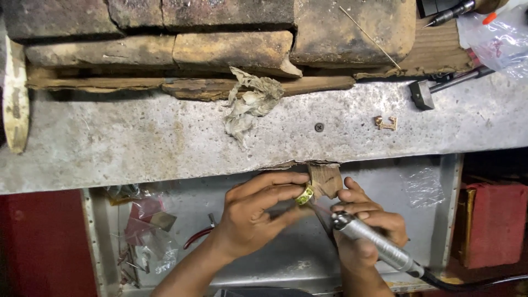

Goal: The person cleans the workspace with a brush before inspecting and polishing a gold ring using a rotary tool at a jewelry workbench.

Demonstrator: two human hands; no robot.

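Two hands meet in the lower middle of the frame, just under the table's front edge. My left hand has its fingers pinched together on a small gold ring, pressed against a wooden peg that juts from the edge. My right hand has its fingers wrapped tight around a silver rotary handpiece, whose tip points up-left at the ring; its black cable trails off to the lower right.

Behind the hands I see a metal tray with red-handled pliers and plastic scraps at the lower left. On the table, a crumpled rag lies at centre, a small gold piece to the right and a small hammer beyond it. Worn bricks fill the top of the frame. The peg and my right hand's fingers partly hide the ring.
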